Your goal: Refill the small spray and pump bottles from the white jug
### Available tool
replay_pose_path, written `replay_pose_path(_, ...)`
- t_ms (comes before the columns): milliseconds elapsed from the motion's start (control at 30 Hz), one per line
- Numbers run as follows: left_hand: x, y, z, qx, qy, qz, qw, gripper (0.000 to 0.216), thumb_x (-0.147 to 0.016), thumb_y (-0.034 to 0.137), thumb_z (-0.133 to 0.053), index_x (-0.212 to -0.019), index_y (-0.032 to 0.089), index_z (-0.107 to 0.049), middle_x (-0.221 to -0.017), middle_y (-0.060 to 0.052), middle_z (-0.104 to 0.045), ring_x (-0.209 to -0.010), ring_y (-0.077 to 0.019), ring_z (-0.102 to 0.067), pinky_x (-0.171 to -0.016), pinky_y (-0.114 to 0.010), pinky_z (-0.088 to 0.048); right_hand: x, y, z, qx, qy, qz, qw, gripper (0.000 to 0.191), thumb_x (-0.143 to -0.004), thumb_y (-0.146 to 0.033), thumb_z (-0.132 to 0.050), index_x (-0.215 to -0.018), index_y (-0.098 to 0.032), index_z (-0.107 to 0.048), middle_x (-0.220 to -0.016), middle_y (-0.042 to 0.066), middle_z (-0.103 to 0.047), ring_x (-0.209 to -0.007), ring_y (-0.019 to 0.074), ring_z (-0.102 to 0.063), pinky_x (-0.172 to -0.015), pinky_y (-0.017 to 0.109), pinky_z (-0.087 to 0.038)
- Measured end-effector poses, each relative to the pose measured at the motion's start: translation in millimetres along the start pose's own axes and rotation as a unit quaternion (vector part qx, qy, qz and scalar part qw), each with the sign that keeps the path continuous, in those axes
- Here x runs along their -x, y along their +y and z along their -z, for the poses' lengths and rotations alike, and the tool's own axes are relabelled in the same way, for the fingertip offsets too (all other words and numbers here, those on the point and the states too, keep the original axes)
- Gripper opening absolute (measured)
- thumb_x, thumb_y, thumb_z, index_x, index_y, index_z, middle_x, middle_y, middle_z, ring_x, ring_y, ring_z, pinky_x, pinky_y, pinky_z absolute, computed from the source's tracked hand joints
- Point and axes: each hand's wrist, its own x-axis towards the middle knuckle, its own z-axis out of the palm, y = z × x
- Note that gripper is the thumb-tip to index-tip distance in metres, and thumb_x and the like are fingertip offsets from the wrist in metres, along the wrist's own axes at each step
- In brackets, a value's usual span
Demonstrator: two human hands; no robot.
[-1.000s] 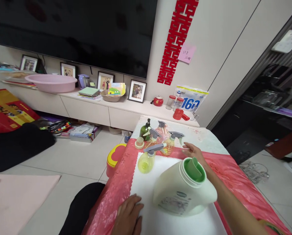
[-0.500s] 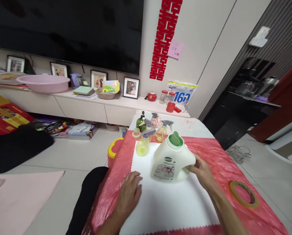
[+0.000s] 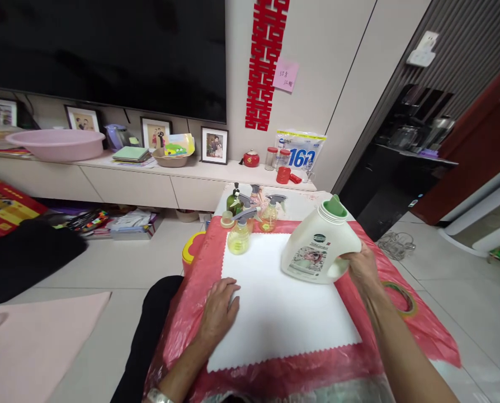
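My right hand [image 3: 362, 265] is wrapped round the handle of a white detergent bottle [image 3: 317, 252]. The bottle has a green spout [image 3: 335, 207], carries no cap and tilts a little above the right side of a white scallop-edged sheet [image 3: 270, 313]. Flat on the sheet's left edge lies my left hand [image 3: 221, 310], fingers stretched out and holding nothing. Ahead of it stands a clear spray bottle [image 3: 239, 239] with yellowish liquid. Behind that are another spray bottle [image 3: 269, 217], a green pump bottle [image 3: 234, 202] and a small cap [image 3: 227, 219].
Red plastic sheeting [image 3: 183, 336] covers the table. A roll of tape [image 3: 400, 299] lies at the right, partly behind my forearm. A yellow and red stool [image 3: 191, 249] stands left of the table. Beyond is a long cabinet [image 3: 141, 184] with frames and a pink basin [image 3: 57, 144].
The detergent bottle has moved to the right and away from me in my right hand. My left hand stays at the sheet's left edge. The camera view has shifted.
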Motion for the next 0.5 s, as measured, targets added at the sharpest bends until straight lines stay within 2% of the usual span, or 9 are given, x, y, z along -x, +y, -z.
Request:
replay_pose_path(167, -1, 0, 0, 0.008, 0.008, 0.004, 1.000, 0.021, -0.087, 0.019, -0.052, -0.099, 0.022, -0.068, -0.110, -0.008, -0.071, -0.104, -0.0255, -0.066, -0.090, -0.046, -0.056, -21, 7, 22, 0.009, 0.024, -0.006, 1.000, 0.037, -0.099, -0.041, -0.060, -0.123, -0.012, -0.059, -0.113, 0.008, -0.059, -0.096, 0.0149, -0.060, -0.083, 0.031, -0.056)
replay_pose_path(400, -1, 0, 3, 0.008, 0.002, -0.004, 1.000, 0.022, -0.085, 0.016, -0.053, -0.098, 0.022, -0.069, -0.109, -0.009, -0.071, -0.103, -0.0256, -0.067, -0.088, -0.046, -0.058, -27, 29, 32, 0.016, 0.017, -0.002, 1.000, 0.036, -0.100, -0.041, -0.059, -0.121, -0.011, -0.059, -0.109, 0.007, -0.060, -0.093, 0.0138, -0.060, -0.082, 0.031, -0.056)
replay_pose_path(500, -1, 1, 5, 0.015, 0.011, -0.010, 1.000, 0.020, -0.086, 0.016, -0.053, -0.098, 0.022, -0.068, -0.108, -0.009, -0.071, -0.102, -0.0254, -0.068, -0.089, -0.046, -0.058, -24, 29, 34, 0.027, 0.028, 0.015, 0.999, 0.031, -0.092, -0.034, -0.068, -0.112, -0.011, -0.063, -0.102, 0.006, -0.062, -0.087, 0.0135, -0.060, -0.076, 0.027, -0.054)
